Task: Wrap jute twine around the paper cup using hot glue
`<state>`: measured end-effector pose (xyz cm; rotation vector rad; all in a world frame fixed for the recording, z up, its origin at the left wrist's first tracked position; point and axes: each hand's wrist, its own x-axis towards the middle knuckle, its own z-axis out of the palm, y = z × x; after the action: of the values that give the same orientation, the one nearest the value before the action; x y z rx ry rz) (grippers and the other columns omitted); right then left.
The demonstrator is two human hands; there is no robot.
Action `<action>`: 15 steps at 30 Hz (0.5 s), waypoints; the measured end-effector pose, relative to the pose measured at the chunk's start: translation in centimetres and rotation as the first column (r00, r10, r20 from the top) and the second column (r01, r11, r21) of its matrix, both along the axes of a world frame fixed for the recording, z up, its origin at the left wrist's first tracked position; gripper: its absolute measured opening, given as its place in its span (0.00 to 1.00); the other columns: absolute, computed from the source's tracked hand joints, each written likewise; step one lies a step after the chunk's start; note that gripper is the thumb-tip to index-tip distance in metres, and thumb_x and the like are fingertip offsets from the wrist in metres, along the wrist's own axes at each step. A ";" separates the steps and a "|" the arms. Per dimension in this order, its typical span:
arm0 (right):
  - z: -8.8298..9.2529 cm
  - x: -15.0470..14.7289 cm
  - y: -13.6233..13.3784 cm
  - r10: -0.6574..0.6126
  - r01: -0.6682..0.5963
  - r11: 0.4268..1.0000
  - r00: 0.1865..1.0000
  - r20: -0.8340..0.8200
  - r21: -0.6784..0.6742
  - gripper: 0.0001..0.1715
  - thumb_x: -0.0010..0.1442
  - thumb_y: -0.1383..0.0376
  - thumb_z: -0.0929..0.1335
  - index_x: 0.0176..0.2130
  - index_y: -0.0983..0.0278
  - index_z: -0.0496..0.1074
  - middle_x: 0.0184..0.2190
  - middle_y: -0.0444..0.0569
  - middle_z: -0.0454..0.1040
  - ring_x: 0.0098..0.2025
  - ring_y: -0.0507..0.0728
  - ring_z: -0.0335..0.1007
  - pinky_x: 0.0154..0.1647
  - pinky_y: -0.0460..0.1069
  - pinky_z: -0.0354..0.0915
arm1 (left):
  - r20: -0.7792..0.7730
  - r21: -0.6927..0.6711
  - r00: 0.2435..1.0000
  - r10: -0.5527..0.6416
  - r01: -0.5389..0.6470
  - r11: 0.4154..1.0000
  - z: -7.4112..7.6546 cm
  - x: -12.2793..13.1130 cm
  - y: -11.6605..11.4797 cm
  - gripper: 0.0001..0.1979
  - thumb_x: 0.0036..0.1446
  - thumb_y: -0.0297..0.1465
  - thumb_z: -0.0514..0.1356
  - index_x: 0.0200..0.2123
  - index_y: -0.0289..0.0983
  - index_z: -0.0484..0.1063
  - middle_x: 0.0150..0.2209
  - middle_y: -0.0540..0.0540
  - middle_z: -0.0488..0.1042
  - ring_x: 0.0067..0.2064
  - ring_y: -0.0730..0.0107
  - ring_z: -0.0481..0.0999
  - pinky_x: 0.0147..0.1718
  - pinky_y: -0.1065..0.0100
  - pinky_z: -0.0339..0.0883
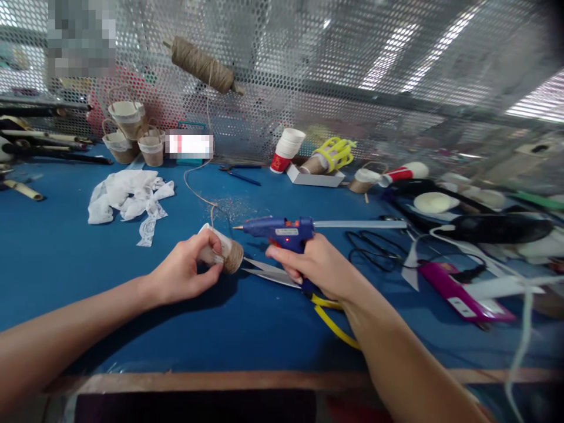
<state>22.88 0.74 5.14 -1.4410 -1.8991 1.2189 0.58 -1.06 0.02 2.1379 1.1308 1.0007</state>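
My left hand [189, 267] is closed round a small white paper cup [225, 242], tipped on its side and partly wrapped in brown twine [233, 258]. The fingers hide much of the cup. In my right hand [319, 264] is a blue hot glue gun [277, 229], its red light lit and a long glue stick [361, 224] out of its back. The nozzle points left, just above and apart from the cup. Open scissors [277, 275] with yellow handles lie under my right hand. Twine runs from the cup up to a spool [202, 64] on the mesh wall.
White lace [127, 197] lies at left, before several twine-wrapped cups [126, 120]. Pliers [241, 172], stacked paper cups [288, 150] and a white box [315, 175] stand along the back. Black cable [374, 249] and a purple power strip [465, 291] are at right.
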 end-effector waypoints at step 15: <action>-3.0 1.4 5.6 -0.327 0.327 0.945 0.943 0.059 0.011 0.19 0.52 0.56 0.67 0.19 0.67 0.66 0.17 0.46 0.67 0.16 0.46 0.58 0.18 0.44 0.59 | -0.050 0.110 0.999 0.018 -0.012 0.994 0.0 -0.1 0.1 0.07 0.48 0.25 0.53 0.31 0.38 0.57 0.26 0.53 0.63 0.24 0.76 0.63 0.24 0.73 0.59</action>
<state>24.28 6.37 2.12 -1.7271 -1.6108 1.0250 0.44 -0.95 -0.01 2.2561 1.1414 1.0428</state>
